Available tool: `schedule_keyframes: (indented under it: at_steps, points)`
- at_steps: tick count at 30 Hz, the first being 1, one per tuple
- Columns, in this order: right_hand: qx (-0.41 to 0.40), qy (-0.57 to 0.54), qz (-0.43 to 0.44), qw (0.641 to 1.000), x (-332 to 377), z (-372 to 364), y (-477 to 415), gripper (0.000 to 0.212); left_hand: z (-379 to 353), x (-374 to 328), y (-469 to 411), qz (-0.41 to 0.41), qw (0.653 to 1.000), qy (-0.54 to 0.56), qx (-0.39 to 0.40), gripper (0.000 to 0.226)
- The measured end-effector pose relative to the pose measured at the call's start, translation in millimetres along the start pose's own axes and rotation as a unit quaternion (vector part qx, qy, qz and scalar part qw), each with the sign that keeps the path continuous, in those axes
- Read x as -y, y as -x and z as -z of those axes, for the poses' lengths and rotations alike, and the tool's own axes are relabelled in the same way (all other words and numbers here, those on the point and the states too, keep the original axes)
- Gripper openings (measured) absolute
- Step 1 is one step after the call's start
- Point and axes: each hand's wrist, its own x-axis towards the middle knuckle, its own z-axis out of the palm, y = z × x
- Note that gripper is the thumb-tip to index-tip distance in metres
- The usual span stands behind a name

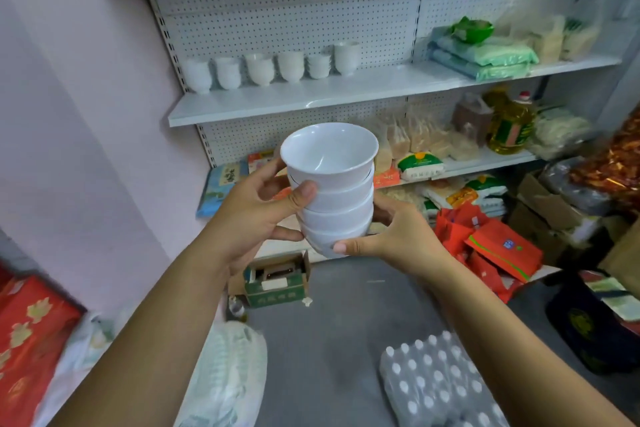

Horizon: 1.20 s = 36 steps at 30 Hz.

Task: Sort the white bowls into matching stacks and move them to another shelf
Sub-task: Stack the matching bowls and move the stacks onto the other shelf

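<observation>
Pink wall (86, 97) closes the scene on the left, and the back is filled by white pegboard shelving. A row of white bowl stacks (259, 69) is set towards the left end of the middle shelf (363, 94), close against the pegboard.

Nearer, in mid-air in front of the shelving, the left hand (252, 215) is curled round a held stack (332, 191) of four nested white bowls, its thumb pressed on the second bowl. The stack is tilted, with its mouth turned towards the wearer. The bottom bowl is pinched by the right hand (398, 236), thumb in front and fingers behind.

A slip is judged the main risk. The bowls look smooth and are clamped only at the sides, so the top bowl, untouched by either thumb, could slide out if the tilt is increased. Were the stack dropped, it would land on the hard grey floor (346, 305) or the pack of bottles (443, 385) lower right. The shelf row could also be knocked if the stack is set down too close to it.
</observation>
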Motion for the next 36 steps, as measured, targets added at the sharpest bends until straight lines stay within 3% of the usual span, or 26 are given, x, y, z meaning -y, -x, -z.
schedule_keyframes:
  at_steps: [15,20,27,36]
  points:
    - [-0.013,0.01,-0.007,1.0,-96.0,72.6,-245.1,0.068,10.1,20.0,-282.2,0.004,1.0,0.021,0.016,0.088]
    - [-0.051,0.034,-0.014,0.998,-129.4,78.2,-341.7,0.07,34.1,30.4,-398.8,-0.002,0.999,0.016,0.047,0.092]
    - [-0.12,0.03,-0.013,0.992,-152.4,101.0,-488.4,0.062,65.3,0.4,-574.2,-0.023,0.991,-0.003,0.13,0.08]
    - [-0.157,0.052,-0.036,0.986,-209.9,143.1,-607.9,0.061,62.2,14.0,-733.3,0.008,0.983,-0.003,0.184,0.084]
